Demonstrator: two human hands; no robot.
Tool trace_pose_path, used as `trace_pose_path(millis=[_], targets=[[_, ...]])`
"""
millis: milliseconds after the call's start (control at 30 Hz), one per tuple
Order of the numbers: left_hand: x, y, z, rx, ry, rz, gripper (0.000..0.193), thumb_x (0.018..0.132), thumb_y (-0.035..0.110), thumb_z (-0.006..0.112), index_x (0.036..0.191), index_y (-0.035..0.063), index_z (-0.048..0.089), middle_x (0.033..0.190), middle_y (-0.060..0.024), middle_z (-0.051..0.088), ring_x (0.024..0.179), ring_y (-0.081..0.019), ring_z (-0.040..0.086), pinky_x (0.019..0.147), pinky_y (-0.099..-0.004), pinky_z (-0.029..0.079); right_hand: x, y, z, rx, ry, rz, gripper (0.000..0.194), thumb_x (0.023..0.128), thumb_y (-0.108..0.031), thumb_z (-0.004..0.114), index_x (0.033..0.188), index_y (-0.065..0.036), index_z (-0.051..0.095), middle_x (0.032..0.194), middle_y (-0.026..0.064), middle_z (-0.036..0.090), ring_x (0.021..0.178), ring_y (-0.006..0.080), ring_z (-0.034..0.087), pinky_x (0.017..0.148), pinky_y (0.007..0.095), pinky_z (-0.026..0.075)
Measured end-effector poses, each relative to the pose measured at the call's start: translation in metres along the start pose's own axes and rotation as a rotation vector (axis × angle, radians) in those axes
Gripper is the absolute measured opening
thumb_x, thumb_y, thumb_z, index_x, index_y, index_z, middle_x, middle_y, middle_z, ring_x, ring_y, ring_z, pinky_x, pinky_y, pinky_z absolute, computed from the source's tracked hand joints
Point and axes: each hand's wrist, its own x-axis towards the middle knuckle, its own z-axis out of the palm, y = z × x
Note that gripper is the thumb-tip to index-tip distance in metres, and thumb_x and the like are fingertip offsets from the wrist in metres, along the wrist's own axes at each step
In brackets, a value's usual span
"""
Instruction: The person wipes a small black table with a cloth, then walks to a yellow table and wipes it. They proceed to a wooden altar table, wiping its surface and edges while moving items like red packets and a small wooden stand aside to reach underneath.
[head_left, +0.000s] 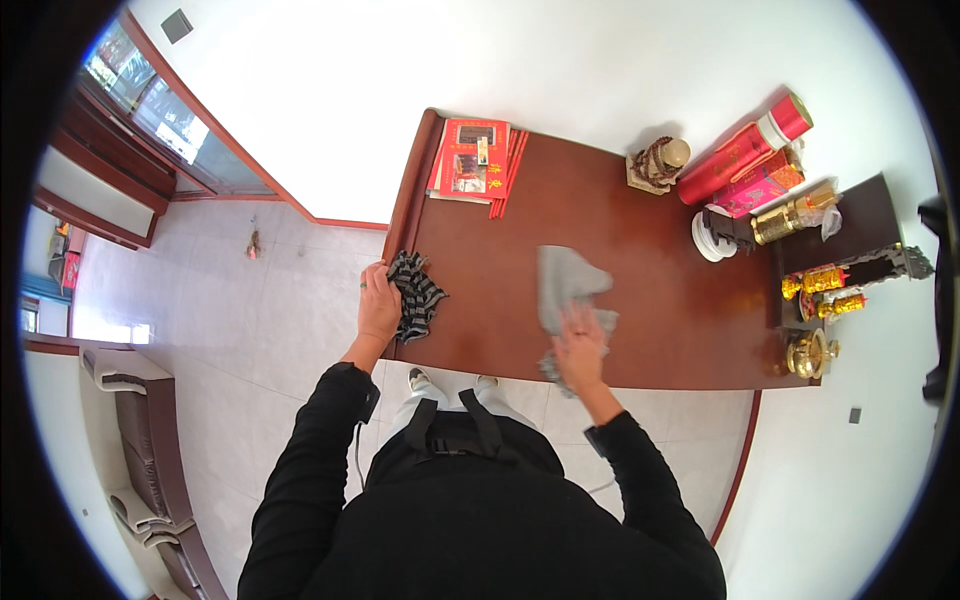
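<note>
My right hand (580, 352), blurred by motion, presses on a grey cloth (566, 281) spread over the brown wooden table (480, 300). Its palm is down, and the cloth's lower end hangs at the front edge. At the table's left end, my left hand (379, 304) lies over the raised rounded edge, against a crumpled black-and-grey striped cloth (418, 296). Whether its fingers grip that cloth or only the edge cannot be made out.
Red booklets (469, 161) and red sticks (510, 172) lie at the back left. Along the right stand a beaded stone figure (660, 163), a red cylinder (731, 157), white dishes (710, 236), gold candles (823, 281) and a brass censer (806, 354). A sofa (150, 450) is at left.
</note>
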Motion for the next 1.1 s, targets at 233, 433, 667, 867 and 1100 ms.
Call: trace_pose_path(millis=[233,433,667,867,1100], targets=[[0.000,0.000,0.001,0.079,-0.024,-0.037,0.033,0.087,0.000,0.053,0.119,-0.0005,0.045,0.123,-0.0205,0.050,0.116,-0.0428,0.048,0.098,-0.0494,0.043,0.058,-0.118,0.030,0.297,-0.173,-0.609,0.057,0.085,-0.026,0.066,0.139,-0.011,0.051,0.154,0.0083,0.038,0.143,0.0362,0.031,0.113,0.0519,0.028],[0.002,0.004,-0.003,0.053,-0.051,-0.029,0.033,0.090,0.001,0.051,0.122,-0.0007,0.044,0.122,-0.0216,0.049,0.115,-0.0436,0.046,0.096,-0.0501,0.042,0.006,-0.021,0.001,0.122,-0.077,-0.237,0.054,0.086,-0.023,0.063,0.137,-0.009,0.052,0.152,0.0083,0.040,0.143,0.0343,0.031,0.115,0.0503,0.026],[0.003,0.005,-0.005,0.035,-0.071,-0.049,0.033,0.089,0.003,0.054,0.121,-0.0002,0.045,0.121,-0.0195,0.050,0.115,-0.0416,0.046,0.096,-0.0491,0.043,-0.088,0.147,-0.042,-0.256,0.099,0.530,0.055,0.093,-0.025,0.058,0.145,-0.012,0.045,0.156,0.0087,0.036,0.142,0.0357,0.030,0.113,0.0525,0.023],[0.008,0.015,-0.007,0.182,0.030,0.035,0.039,0.089,0.008,0.060,0.125,0.0027,0.049,0.122,-0.0166,0.051,0.116,-0.0369,0.047,0.100,-0.0464,0.040,-0.058,0.127,-0.017,-0.329,0.102,0.580,0.054,0.092,-0.030,0.059,0.142,-0.011,0.049,0.157,0.0054,0.035,0.144,0.0337,0.028,0.110,0.0530,0.026],[-0.010,0.040,-0.016,0.046,-0.098,0.173,0.025,0.086,0.010,0.065,0.110,0.0070,0.058,0.110,-0.0133,0.055,0.111,-0.0312,0.053,0.095,-0.0434,0.043,0.027,0.026,0.007,-0.087,0.169,0.207,0.052,0.089,-0.027,0.062,0.138,-0.012,0.052,0.153,0.0044,0.037,0.143,0.0330,0.028,0.112,0.0553,0.025]])
